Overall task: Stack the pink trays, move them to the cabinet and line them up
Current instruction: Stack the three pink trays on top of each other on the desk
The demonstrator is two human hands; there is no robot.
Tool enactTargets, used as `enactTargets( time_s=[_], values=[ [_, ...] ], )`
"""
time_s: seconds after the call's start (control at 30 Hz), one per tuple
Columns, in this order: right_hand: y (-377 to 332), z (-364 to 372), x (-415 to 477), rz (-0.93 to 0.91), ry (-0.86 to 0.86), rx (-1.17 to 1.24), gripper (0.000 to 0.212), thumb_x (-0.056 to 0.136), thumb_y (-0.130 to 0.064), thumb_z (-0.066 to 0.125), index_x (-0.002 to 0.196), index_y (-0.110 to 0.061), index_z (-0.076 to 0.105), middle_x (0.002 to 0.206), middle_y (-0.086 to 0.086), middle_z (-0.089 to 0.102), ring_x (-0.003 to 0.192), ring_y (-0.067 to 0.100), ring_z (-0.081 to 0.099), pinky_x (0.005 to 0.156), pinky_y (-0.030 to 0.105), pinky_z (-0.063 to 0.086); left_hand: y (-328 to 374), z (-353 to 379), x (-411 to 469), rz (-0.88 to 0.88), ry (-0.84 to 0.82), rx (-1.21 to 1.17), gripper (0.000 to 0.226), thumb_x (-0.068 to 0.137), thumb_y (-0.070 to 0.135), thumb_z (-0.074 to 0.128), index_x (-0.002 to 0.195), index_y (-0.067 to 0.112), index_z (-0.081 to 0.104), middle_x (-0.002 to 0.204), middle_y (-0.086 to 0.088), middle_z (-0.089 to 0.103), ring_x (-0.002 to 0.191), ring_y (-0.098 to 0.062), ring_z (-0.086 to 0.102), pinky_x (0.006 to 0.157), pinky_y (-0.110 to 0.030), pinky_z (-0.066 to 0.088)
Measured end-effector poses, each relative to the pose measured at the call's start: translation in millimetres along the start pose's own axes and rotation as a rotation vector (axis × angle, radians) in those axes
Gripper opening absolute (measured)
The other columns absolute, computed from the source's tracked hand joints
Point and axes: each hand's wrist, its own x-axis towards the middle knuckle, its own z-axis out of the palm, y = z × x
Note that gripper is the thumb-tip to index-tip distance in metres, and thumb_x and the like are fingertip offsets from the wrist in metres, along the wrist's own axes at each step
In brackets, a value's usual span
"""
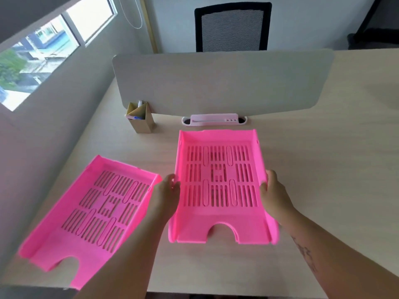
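Head view: the left hand (167,190) presses against the left wall of the centre tray (220,186), and the right hand (273,190) clasps the right wall opposite, so both hands are closed on this one tray, about halfway along its length. The tray looks to sit on a second one nested beneath it, since a doubled edge shows at its right front corner, though I cannot be sure of that. It lies square on the desk (323,169), with its notched front edge towards the person.

The side tray (86,212) lies just to the left, apart from the centre tray and turned at an angle, with its front corner reaching the near edge of the desk.

The step in hand seems to be stacking. To do it well, the held tray should stay level with even pressure from both sides, because the thin walls would likely flex under a hard squeeze. The two trays need their notches facing the same way and their walls lined up before one goes onto the other.

Both trays are bright pink plastic, shallow, with slotted floors, raised walls on three sides and a rounded cut-out at the open front. A cardboard pen holder (141,119) stands behind them by the grey screen (222,83). No cabinet is in sight.
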Motion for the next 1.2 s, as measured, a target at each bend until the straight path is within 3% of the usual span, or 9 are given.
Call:
enactTargets(
  time_s=[0.13, 0.27, 0.37, 0.47, 0.57, 0.7, 0.83, 0.97, 1.2],
  values=[
    [-3.0, 3.2, 4.9, 0.03, 0.012, 0.003, 0.045, 0.107, -0.018, 0.029, 0.15, -0.01, 0.026, 0.078, 0.009, 0.059, 0.044, 0.015, 0.044, 0.042, 0.028, 0.035, 0.1, 4.5, 4.6, -0.055, -0.109, -0.015, 0.038, 0.104, 0.03, 0.031, 0.105, 0.006, 0.061, 0.092, -0.013, 0.068, 0.075, -0.026, 0.067, 0.065, -0.037, 0.059],
    [-5.5, 4.6, 7.1, 0.011, -0.025, 0.036, 0.051, 0.108, -0.024, 0.027, 0.157, -0.018, 0.016, 0.11, 0.015, 0.065, 0.047, 0.019, 0.051, 0.043, 0.03, 0.042, -0.3, 11.9, 9.7, -0.129, -0.126, -0.121, 0.049, 0.104, 0.041, 0.024, 0.097, 0.01, 0.062, 0.085, -0.016, 0.068, 0.079, -0.031, 0.068, 0.074, -0.043, 0.058],
    [-9.3, 2.6, 9.3, 0.013, -0.047, 0.053, 0.051, 0.108, -0.028, 0.026, 0.156, -0.015, 0.018, 0.132, 0.019, 0.059, 0.09, 0.042, 0.068, 0.074, 0.047, 0.056, -2.3, 13.8, 11.4, -0.155, -0.14, -0.175, 0.055, 0.102, 0.047, 0.022, 0.099, 0.012, 0.065, 0.086, -0.019, 0.07, 0.08, -0.032, 0.069, 0.077, -0.047, 0.058],
    [-10.6, 0.8, 13.8, 0.016, -0.092, 0.101, 0.052, 0.107, -0.036, 0.025, 0.154, -0.015, 0.024, 0.139, 0.018, 0.055, 0.091, 0.031, 0.065, 0.086, 0.05, 0.055, -1.9, 11.8, 9.9, -0.194, -0.176, -0.241, 0.058, 0.1, 0.053, 0.022, 0.098, 0.015, 0.067, 0.087, -0.017, 0.071, 0.081, -0.032, 0.07, 0.079, -0.051, 0.058],
    [-6.7, -4.9, 9.7, 0.059, -0.157, 0.221, 0.056, 0.105, -0.044, 0.023, 0.155, -0.017, 0.027, 0.146, 0.013, 0.05, 0.121, 0.033, 0.057, 0.101, 0.047, 0.047, -2.3, 7.0, 2.9, -0.202, -0.196, -0.293, 0.055, 0.1, 0.051, 0.026, 0.098, 0.015, 0.067, 0.089, -0.016, 0.072, 0.083, -0.032, 0.07, 0.079, -0.053, 0.059],
    [6.8, -5.8, -7.5, 0.139, -0.107, 0.338, 0.054, 0.106, -0.04, 0.024, 0.135, -0.008, 0.056, 0.112, 0.016, 0.065, 0.104, 0.031, 0.063, 0.085, 0.036, 0.05, -6.8, 7.8, -16.3, -0.228, -0.215, -0.411, 0.048, 0.1, 0.048, 0.028, 0.097, 0.017, 0.065, 0.092, -0.019, 0.07, 0.086, -0.035, 0.07, 0.077, -0.054, 0.059],
    [3.3, -6.0, -5.7, 0.118, -0.097, 0.39, 0.05, 0.107, -0.036, 0.025, 0.138, -0.011, 0.054, 0.089, -0.007, 0.06, 0.077, 0.01, 0.055, 0.068, 0.024, 0.043, -1.1, 12.2, -10.0, -0.256, -0.154, -0.383, 0.045, 0.101, 0.047, 0.028, 0.092, 0.024, 0.065, 0.092, -0.016, 0.07, 0.086, -0.033, 0.069, 0.079, -0.053, 0.058],
    [0.5, -8.9, 5.6, 0.097, -0.104, 0.423, 0.05, 0.107, -0.037, 0.026, 0.149, -0.015, 0.043, 0.132, 0.009, 0.059, 0.104, 0.016, 0.049, 0.092, 0.028, 0.038, 4.5, 14.0, 0.5, -0.243, -0.122, -0.304, 0.049, 0.103, 0.043, 0.026, 0.115, 0.017, 0.065, 0.087, -0.008, 0.067, 0.079, -0.025, 0.065, 0.072, -0.04, 0.056],
    [3.4, -9.8, 17.5, 0.129, -0.158, 0.433, 0.053, 0.106, -0.041, 0.027, 0.154, -0.019, 0.036, 0.155, 0.008, 0.043, 0.142, 0.027, 0.04, 0.115, 0.039, 0.031, 10.1, 17.4, 5.3, -0.278, -0.101, -0.318, 0.05, 0.104, 0.042, 0.026, 0.119, 0.013, 0.063, 0.083, -0.004, 0.063, 0.074, -0.019, 0.06, 0.073, -0.037, 0.05]
  ],
)
